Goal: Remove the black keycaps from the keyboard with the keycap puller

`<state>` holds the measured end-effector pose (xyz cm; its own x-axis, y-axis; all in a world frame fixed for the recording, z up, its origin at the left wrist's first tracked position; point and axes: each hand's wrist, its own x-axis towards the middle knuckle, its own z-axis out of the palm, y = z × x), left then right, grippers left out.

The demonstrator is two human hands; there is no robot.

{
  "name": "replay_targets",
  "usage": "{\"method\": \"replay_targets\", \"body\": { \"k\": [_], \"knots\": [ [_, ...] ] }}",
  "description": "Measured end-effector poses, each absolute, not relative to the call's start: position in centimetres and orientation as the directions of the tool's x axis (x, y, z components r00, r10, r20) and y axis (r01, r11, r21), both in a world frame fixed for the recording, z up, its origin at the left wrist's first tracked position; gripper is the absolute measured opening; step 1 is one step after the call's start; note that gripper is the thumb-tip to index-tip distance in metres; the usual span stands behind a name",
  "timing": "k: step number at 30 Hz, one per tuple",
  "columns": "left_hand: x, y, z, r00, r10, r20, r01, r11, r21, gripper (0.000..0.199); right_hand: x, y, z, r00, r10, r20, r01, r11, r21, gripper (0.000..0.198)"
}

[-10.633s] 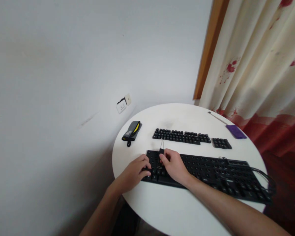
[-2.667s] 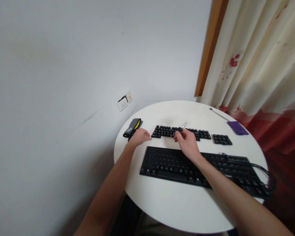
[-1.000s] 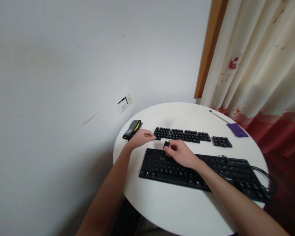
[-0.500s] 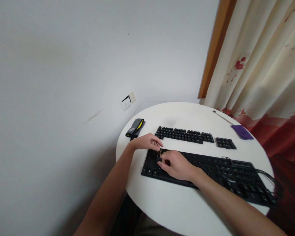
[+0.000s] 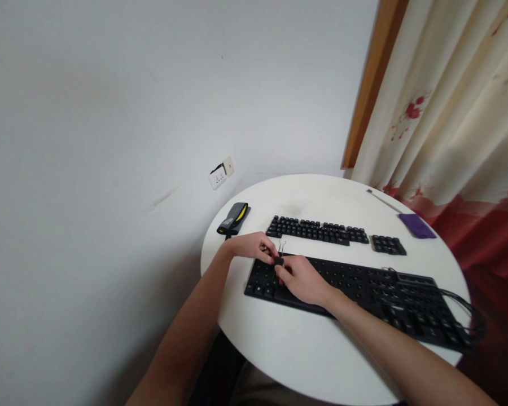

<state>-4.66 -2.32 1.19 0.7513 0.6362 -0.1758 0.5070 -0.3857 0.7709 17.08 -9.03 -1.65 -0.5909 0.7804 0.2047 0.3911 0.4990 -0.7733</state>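
Over the left end of a black keyboard [image 5: 355, 285], both hands meet at a small keycap puller with a black body [image 5: 279, 261] and two thin wire prongs pointing up and away from me. My right hand [image 5: 302, 277] pinches the body between thumb and fingers. From the other side, the curled fingers of my left hand [image 5: 256, 247] close on the same black body; their tips are partly hidden. Most of the keyboard shows small bare key posts, while a few keycaps sit along its lower left edge.
Behind the keyboard lie rows of loose black keycaps [image 5: 309, 229] and a separate block of keycaps [image 5: 388, 245]. A grey-and-yellow pouch [image 5: 233, 219] is at left. A purple cloth [image 5: 417, 225] and a thin brush [image 5: 383, 200] lie at right. The keyboard's cable [image 5: 463, 304] coils over the right edge.
The puller has risen slightly away from me, its wires now showing above the fingers. My left fingers have come down from the wires to its body; my right hand has shifted a little left.
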Motion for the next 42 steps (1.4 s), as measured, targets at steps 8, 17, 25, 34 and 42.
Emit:
{"method": "replay_targets", "body": {
  "k": [8,17,25,34,42],
  "knots": [
    [-4.4,-2.3,1.4,0.744,0.659,-0.11,0.497,-0.436,0.75,0.03,17.6,-8.3,-1.3,-0.498,0.844,0.198,0.305,0.384,-0.871,0.031],
    [-1.6,-2.9,1.1,0.65,0.743,0.157,0.491,-0.568,0.66,0.029,19.2,-6.8,0.0,-0.311,0.871,0.38,0.473,0.488,-0.733,0.027],
    [-0.2,-3.4,0.9,0.617,0.713,0.333,0.43,-0.66,0.616,0.016,19.2,-6.1,-0.9,-0.195,0.909,0.368,0.449,0.416,-0.791,0.022],
    [1.3,-3.5,-0.1,0.494,0.763,0.416,0.528,-0.644,0.554,0.028,19.7,-5.1,-1.3,-0.13,0.933,0.336,0.36,0.36,-0.861,0.025],
    [2.2,-4.4,0.8,0.652,0.605,0.456,0.563,-0.79,0.243,0.019,20.4,-5.3,-0.2,-0.115,0.907,0.405,0.443,0.412,-0.796,0.026]
  ]
}}
